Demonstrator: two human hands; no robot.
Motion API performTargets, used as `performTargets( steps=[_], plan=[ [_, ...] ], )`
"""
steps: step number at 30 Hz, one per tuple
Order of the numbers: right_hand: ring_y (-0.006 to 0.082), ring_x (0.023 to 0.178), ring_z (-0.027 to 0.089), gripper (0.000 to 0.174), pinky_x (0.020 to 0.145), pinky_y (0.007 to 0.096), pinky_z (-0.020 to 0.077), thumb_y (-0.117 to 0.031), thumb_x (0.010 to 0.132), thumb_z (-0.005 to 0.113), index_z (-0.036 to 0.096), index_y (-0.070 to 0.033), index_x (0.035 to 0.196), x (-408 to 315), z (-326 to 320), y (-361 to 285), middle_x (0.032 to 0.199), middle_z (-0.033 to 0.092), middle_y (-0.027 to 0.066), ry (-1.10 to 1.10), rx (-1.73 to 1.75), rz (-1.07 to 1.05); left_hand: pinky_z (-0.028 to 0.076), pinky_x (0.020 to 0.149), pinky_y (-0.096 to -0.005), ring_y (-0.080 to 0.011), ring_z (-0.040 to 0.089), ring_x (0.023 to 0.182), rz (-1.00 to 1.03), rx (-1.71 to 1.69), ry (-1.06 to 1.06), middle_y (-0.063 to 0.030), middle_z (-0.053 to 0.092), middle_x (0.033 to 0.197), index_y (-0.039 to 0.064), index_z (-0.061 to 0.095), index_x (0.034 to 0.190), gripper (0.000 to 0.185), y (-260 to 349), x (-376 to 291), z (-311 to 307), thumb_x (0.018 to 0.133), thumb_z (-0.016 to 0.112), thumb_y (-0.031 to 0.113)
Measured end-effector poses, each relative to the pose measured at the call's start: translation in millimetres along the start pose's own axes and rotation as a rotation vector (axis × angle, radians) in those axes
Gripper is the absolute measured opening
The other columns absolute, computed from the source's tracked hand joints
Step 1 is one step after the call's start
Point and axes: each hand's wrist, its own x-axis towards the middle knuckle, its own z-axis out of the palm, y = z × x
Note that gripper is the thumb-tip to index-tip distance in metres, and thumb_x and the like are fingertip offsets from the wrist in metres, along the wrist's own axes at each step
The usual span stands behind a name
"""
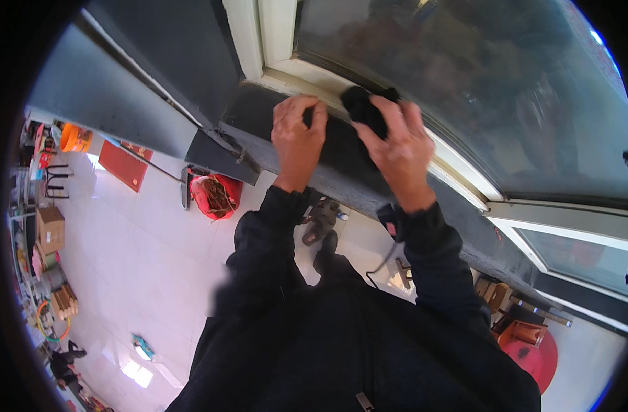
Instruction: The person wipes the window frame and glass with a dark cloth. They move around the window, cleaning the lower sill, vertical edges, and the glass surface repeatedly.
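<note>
A black cloth is bunched under the fingers of my right hand, against the white window frame. Just left of it, my left hand hovers over or rests at the edge of the dark sill, its fingers curled and thumb drawn in. Its fingertips are partly hidden, so I cannot tell whether they pinch anything. Above both hands rises the window's glass pane, smeared and showing reflections.
Below the sill stand brown shoes on the pale tile floor. To the left are a red bag of brown fibrous material, a broom, a red mat, an orange bucket and a cardboard box. Another window sash is at right.
</note>
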Motion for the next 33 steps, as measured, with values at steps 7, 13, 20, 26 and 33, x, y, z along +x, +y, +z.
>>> performTargets(
  steps=[7,13,20,26,33],
  plan=[
    [0.0344,0.067,0.073,0.028,0.052,0.0486,0.0569,-0.043,0.097,0.086,0.069,-0.021,0.098,-1.6,22.3,6.3,0.092,0.068,0.0065,-0.150,-0.367,0.043,0.057,0.078,-0.0425,-0.0290,0.071,0.078,-0.205,-0.153,-0.107,-0.0059,0.073,0.083,0.009,0.076,0.092,0.014,-34.0,12.0,-22.3,0.101,0.085,0.016],
    [0.0410,0.076,0.078,0.031,0.063,0.0543,0.0602,-0.044,0.097,0.085,0.071,-0.017,0.098,-29.9,-26.8,38.7,0.087,0.075,0.0135,-0.178,-0.430,0.358,0.050,0.067,-0.0439,-0.0299,0.064,0.068,-0.101,-0.058,-0.140,-0.0046,0.061,0.069,0.012,0.067,0.078,0.029,-49.3,23.2,-28.2,0.099,0.086,0.019],
    [0.0379,0.075,0.079,0.029,0.060,0.0525,0.0587,-0.042,0.100,0.082,0.068,-0.018,0.106,0.7,39.1,-13.6,0.098,0.072,0.0107,-0.221,-0.368,0.115,0.052,0.071,-0.0452,-0.0344,0.066,0.071,-0.190,-0.193,-0.119,-0.0087,0.064,0.073,0.010,0.063,0.079,0.032,-53.8,21.7,-28.8,0.104,0.077,0.021],
    [0.0359,0.078,0.076,0.020,0.062,0.0511,0.0594,-0.033,0.102,0.079,0.066,-0.017,0.104,50.9,123.2,-72.8,0.097,0.067,0.0107,-0.193,-0.179,-0.060,0.057,0.079,-0.0452,-0.0336,0.071,0.078,-0.257,-0.306,-0.111,-0.0161,0.073,0.087,0.002,0.072,0.111,0.022,-54.8,20.5,-36.1,0.115,0.063,0.022],
    [0.0421,0.088,0.077,0.029,0.068,0.0555,0.0599,-0.031,0.099,0.083,0.073,-0.019,0.124,50.1,106.8,-64.5,0.106,0.067,0.0148,-0.221,0.097,-0.013,0.056,0.076,-0.0447,-0.0295,0.074,0.080,-0.394,-0.384,-0.181,-0.0143,0.076,0.088,0.002,0.072,0.108,0.026,-59.1,23.0,-41.5,0.116,0.064,0.026]
  ],
)
